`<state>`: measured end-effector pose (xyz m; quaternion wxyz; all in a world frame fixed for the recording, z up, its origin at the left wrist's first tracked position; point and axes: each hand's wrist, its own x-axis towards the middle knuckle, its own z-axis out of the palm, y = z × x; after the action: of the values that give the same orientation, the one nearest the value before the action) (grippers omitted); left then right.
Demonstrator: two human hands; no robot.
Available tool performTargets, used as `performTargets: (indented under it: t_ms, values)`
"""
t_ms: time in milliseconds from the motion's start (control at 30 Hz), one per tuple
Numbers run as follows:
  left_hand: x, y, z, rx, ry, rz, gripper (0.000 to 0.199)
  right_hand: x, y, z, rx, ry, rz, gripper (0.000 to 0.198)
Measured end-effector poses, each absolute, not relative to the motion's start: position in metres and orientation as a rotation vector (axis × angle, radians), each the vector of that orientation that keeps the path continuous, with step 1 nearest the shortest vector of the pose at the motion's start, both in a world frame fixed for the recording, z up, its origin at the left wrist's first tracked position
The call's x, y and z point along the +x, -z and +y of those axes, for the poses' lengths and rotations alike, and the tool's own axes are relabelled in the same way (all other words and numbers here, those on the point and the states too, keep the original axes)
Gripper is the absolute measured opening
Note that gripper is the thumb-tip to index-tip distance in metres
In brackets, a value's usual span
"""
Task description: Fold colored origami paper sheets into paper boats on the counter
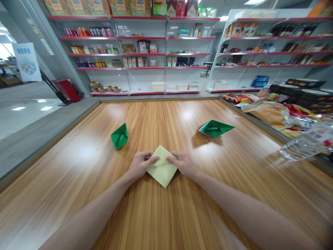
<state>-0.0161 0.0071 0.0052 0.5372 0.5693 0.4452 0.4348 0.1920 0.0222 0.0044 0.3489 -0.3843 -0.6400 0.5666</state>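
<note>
A pale yellow sheet of paper (163, 170), folded into a diamond with creases across its middle, is held just over the table with one corner toward me. My left hand (142, 163) pinches its left side, thumb on top and fingers behind. On the opposite side my right hand (184, 163) grips it the same way. Beyond my left hand lies a green folded paper boat (120, 136). Farther right sits a stack of nested paper boats (215, 128), green on top with red, white and blue edges showing.
The wooden table (161, 114) has a raised dark rim. Along its right side are a clear plastic bottle (307, 142) lying down, snack packets (270, 113) and black boxes (307, 93). Stocked shelves (143, 53) stand behind the table.
</note>
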Motion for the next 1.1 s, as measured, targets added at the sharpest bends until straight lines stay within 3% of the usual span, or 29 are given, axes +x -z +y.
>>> performTargets:
  t_ms: [200,500,633,767,867,900,1000,1100]
  values:
    - [-0.016,-0.002,0.008,1.207,-1.057,0.953,0.029,0.193,-0.004,0.025,-0.943,-1.619,-1.480,0.037]
    - [-0.013,0.001,0.012,1.133,-1.175,0.911,0.032,0.189,0.002,0.029,-0.965,-1.441,-1.220,0.036]
    - [-0.008,0.002,0.015,1.114,-1.309,0.989,0.047,0.190,0.000,0.028,-1.045,-1.120,-1.204,0.030]
    - [-0.002,0.003,0.013,1.072,-1.352,1.086,0.053,0.194,-0.003,0.023,-1.154,-0.527,-1.401,0.024]
    - [0.002,0.002,0.006,1.011,-1.266,0.916,0.052,0.196,-0.008,0.018,-1.015,-0.136,-1.713,0.008]
    - [0.004,0.001,0.004,0.970,-1.224,0.806,0.053,0.195,-0.010,0.016,-0.926,-0.062,-1.833,0.003]
    - [0.006,-0.003,-0.003,0.845,-1.116,0.523,0.057,0.192,-0.014,0.011,-0.694,0.024,-2.129,0.009]
    - [0.005,-0.005,-0.002,0.747,-1.097,0.531,0.044,0.187,-0.016,0.008,-0.599,0.014,-2.292,0.012]
